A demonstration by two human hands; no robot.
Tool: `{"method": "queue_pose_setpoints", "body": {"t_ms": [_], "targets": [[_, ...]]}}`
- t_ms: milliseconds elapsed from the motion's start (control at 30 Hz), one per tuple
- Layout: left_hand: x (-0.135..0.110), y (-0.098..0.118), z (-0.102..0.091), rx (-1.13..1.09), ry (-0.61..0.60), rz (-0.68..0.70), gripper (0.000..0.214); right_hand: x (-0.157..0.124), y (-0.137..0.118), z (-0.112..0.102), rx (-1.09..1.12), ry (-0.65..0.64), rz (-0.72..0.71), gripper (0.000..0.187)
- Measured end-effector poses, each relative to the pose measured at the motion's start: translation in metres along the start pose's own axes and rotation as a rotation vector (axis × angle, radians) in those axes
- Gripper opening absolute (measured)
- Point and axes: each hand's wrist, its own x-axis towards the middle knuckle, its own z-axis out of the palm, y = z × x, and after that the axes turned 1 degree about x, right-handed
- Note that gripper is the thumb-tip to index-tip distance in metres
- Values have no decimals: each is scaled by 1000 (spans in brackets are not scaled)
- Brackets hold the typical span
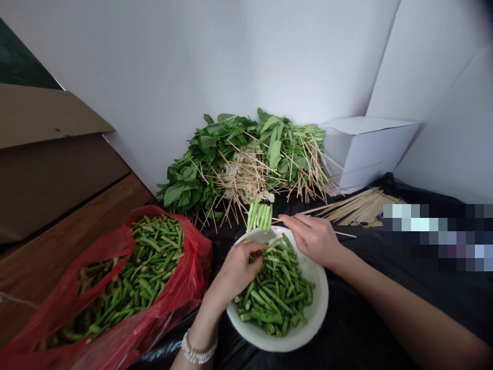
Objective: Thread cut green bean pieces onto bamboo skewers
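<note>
My right hand (316, 239) is closed around a thin wooden skewer (345, 234) at the bowl's far right rim. Several short green bean pieces (260, 215) sit side by side at the skewer's left end, just beyond the rim. Over the left part of the white bowl (321, 308) is my left hand (243, 262), its fingers bent and thumb near them; what they pinch, if anything, is hidden. Cut green beans (275, 298) lie loose in the bowl below both hands.
To the left stands an open red plastic bag (196, 252) of cut beans. Behind the bowl are skewered leafy greens (208, 149). Bare skewers (362, 205) lie at right, near a white box (370, 146). A cardboard box (50, 174) stands far left.
</note>
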Motion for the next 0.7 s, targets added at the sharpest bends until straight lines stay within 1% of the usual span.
{"method": "queue_pose_setpoints", "body": {"t_ms": [67,133,200,267,333,400,500,700], "targets": [[1,3,-3,-178,51,-73,23,0,1,0,26,28,20,35],[2,4,-8,-429,87,-167,19,0,1,-1,42,59,38,34],[3,1,-13,-676,122,-258,21,0,0,-2,53,79,44,33],[4,-4,-19,-883,186,-335,24,0,-1,-2,61,82,31,33],[5,-8,-24,-1064,251,-380,27,0,-2,-2,61,67,4,33],[6,-11,-27,-1208,288,-392,29,0,-4,-2,53,45,-33,33],[8,-12,-28,-1306,308,-379,31,-1,-7,-1,15,1,-78,33],[8,-10,-28,-1332,327,-383,31,-2,-9,2,-36,-41,-95,34]]}}
